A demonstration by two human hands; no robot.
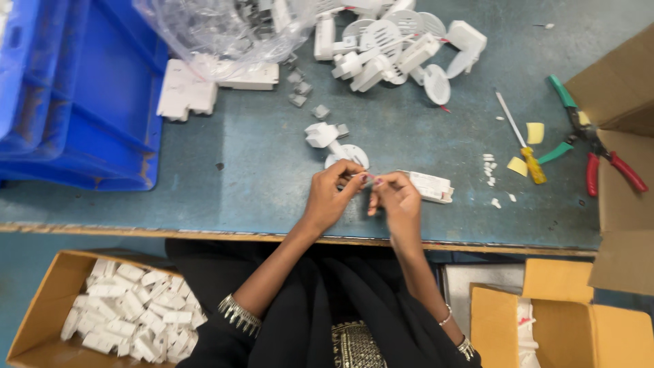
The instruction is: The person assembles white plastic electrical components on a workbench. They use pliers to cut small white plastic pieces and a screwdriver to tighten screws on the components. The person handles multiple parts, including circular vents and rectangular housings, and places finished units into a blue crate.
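While both hands meet above the counter (272, 163), left hand (330, 197) and right hand (398, 201) each close a fingertip grip on a small part (366, 179), likely metal, held between them. Pinched so lightly, it could slip and drop near the white housing (430, 186) just beside it.

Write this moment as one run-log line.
left hand: pinching small part | right hand: pinching same part | behind: white plastic piece | surface: blue table
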